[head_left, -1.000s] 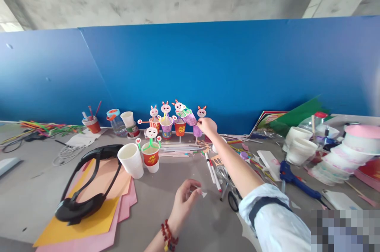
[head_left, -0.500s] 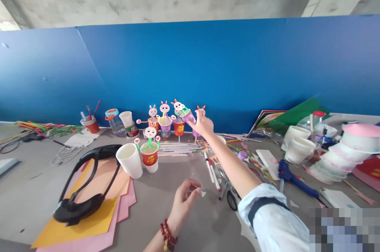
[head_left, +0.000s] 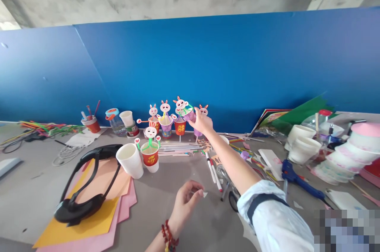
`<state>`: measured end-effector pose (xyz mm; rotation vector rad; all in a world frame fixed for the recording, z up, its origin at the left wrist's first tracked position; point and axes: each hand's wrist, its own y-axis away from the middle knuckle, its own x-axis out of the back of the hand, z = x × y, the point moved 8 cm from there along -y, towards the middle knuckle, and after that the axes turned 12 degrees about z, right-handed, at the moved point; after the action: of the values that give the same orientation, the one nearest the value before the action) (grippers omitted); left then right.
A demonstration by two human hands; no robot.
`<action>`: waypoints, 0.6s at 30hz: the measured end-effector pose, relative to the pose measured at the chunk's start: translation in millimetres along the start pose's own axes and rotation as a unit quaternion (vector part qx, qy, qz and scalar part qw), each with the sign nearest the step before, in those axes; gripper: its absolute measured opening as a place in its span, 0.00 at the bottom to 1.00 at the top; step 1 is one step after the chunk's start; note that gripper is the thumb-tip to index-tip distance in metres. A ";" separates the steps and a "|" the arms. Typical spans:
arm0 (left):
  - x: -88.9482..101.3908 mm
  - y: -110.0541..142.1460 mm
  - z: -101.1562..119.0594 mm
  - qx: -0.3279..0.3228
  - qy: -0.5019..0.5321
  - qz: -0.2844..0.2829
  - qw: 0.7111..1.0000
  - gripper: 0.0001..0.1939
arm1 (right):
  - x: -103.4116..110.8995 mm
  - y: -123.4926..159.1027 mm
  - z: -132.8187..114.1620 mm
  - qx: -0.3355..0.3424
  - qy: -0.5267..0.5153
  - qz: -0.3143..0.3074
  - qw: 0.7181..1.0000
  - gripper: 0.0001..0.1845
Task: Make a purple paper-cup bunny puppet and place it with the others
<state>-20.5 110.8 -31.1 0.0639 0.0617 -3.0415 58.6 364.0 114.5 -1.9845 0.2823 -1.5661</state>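
Note:
My right hand [head_left: 202,121] reaches to the back of the table, its fingers closed round a small purple cup [head_left: 190,116]. That cup tilts to the left, with a paper rabbit head [head_left: 180,104] on green stems rising from it. Several similar rabbit cups stand around it, among them a red cup [head_left: 179,126] and a purple-and-blue cup [head_left: 166,127]. Low over the table, my left hand [head_left: 187,199] has loosely curled fingers, thumb and forefinger a little apart. A small white scrap [head_left: 205,194] shows beside its thumb tip.
Nearer stand a red rabbit cup [head_left: 150,157] and a white paper cup [head_left: 130,160]. A black headband device [head_left: 86,204] lies on coloured paper [head_left: 97,226] at left. Markers [head_left: 214,173], scissors [head_left: 233,201], a blue glue gun [head_left: 303,180] and stacked cups [head_left: 353,153] occupy the right.
The purple cup in my right hand has become slightly more upright and shifted a little to the right. My left hand keeps nearly the same pose. The view has shifted slightly.

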 end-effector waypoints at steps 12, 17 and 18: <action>-1.2 0.0 4.4 0.003 -0.003 0.000 1.000 0.20 | 6.9 9.0 1.3 0.028 -0.043 0.060 0.997 0.44; 0.1 -0.9 4.3 0.007 -0.004 0.004 1.000 0.20 | 34.0 21.5 28.9 -0.066 -0.260 0.191 0.944 0.26; 0.1 -0.9 3.9 0.008 -0.005 0.004 1.000 0.20 | 37.2 26.0 40.2 -0.106 -0.301 0.210 0.924 0.23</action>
<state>-20.9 111.5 -27.2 0.0514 0.0364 -3.0350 111.9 336.9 124.7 -2.2690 0.5924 -0.6384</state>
